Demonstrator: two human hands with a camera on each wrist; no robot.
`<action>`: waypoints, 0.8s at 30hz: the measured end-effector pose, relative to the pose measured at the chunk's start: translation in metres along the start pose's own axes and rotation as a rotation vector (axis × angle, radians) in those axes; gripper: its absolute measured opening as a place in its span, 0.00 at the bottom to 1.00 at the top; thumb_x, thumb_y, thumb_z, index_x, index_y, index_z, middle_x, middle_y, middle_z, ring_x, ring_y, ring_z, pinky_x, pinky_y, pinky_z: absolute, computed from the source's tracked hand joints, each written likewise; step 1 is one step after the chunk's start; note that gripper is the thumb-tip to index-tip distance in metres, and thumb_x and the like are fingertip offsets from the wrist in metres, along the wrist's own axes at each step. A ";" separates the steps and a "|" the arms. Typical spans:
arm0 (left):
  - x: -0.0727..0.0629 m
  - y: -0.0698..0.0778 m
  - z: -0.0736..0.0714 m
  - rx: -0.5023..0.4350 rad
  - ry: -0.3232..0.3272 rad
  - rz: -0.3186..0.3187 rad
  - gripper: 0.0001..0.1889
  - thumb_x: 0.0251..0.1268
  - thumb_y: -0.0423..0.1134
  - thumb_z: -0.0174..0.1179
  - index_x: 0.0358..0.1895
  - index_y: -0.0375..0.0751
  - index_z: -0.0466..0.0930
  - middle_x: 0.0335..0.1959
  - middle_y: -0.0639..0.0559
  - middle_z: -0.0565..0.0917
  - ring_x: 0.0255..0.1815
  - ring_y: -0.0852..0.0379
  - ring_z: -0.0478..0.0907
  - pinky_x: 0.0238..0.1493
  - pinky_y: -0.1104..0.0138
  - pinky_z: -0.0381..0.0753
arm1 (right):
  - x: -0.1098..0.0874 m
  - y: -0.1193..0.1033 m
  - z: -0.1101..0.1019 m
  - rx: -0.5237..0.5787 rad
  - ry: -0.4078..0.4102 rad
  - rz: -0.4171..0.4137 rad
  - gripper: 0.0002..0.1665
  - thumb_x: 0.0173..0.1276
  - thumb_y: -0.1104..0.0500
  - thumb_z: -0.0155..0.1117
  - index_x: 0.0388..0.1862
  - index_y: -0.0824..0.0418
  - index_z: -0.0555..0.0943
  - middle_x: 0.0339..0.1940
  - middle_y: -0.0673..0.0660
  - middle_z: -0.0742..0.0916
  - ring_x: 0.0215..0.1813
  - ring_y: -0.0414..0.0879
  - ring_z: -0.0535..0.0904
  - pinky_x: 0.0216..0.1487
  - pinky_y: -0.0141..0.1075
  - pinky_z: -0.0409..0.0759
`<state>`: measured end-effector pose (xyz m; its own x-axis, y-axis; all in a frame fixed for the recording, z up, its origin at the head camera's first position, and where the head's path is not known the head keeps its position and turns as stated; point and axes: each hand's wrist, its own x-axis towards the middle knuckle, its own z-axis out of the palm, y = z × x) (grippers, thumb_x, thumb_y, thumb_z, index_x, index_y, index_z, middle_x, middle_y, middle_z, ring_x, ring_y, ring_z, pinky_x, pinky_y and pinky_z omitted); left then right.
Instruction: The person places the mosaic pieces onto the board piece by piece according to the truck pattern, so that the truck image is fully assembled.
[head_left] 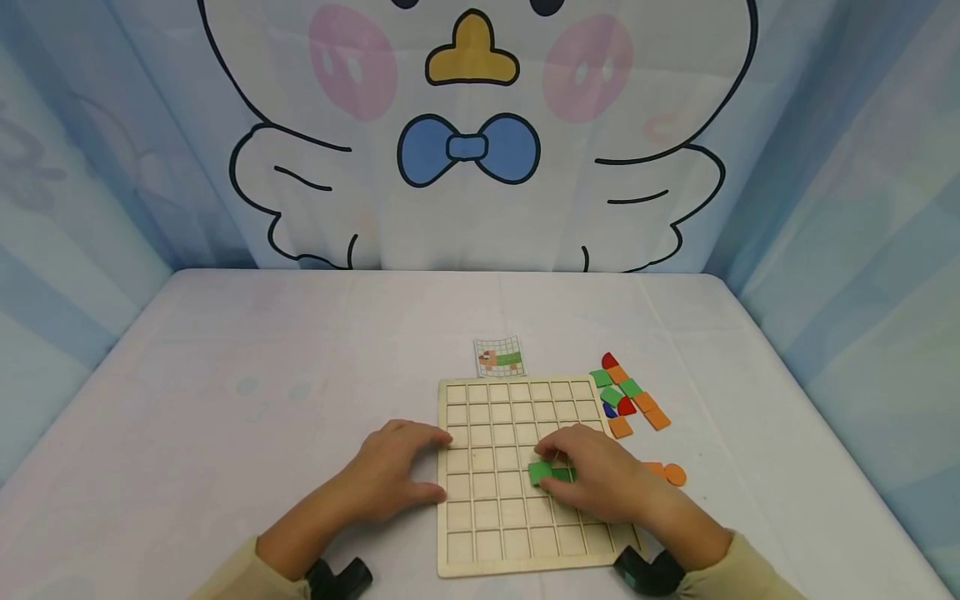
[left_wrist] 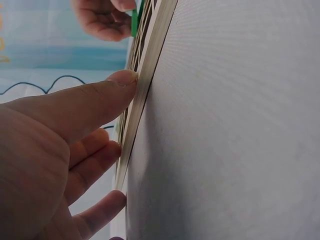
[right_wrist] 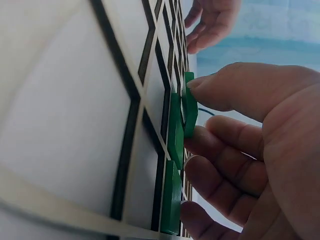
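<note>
A pale wooden grid board [head_left: 480, 546] lies flat on the table. My right hand [head_left: 603, 479] is over its right half and pinches a green square tile [right_wrist: 190, 102] between thumb and fingertips, just above the grid. Below that, in the right wrist view, two more green tiles [right_wrist: 171, 200] sit in cells of the board. Along the board's left edge rests my left hand [head_left: 393, 467], its thumb [left_wrist: 85, 105] and fingertips spread against the wooden rim, holding no tile. My right hand partly covers the green tiles in the head view.
A small picture card [head_left: 499, 358] with a coloured grid pattern lies behind the board. Right of the board are loose orange, green, red and blue tiles [head_left: 645, 404]. An orange round tile [head_left: 676, 475] lies nearer. Patterned curtains [head_left: 847, 275] surround the white table [head_left: 262, 375].
</note>
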<state>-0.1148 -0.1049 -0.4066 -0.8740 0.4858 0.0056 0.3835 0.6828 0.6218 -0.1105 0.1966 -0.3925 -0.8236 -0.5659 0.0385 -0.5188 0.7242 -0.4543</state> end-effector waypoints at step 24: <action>0.001 -0.001 0.001 0.005 -0.002 -0.001 0.30 0.50 0.41 0.78 0.58 0.41 0.80 0.58 0.50 0.81 0.62 0.43 0.70 0.62 0.43 0.66 | -0.004 -0.002 -0.003 0.010 -0.012 -0.049 0.15 0.67 0.57 0.70 0.50 0.58 0.83 0.45 0.47 0.85 0.44 0.41 0.78 0.47 0.39 0.79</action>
<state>-0.1155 -0.1047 -0.4087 -0.8738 0.4863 0.0033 0.3841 0.6861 0.6179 -0.1072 0.1986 -0.3894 -0.7946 -0.6050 0.0502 -0.5557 0.6916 -0.4614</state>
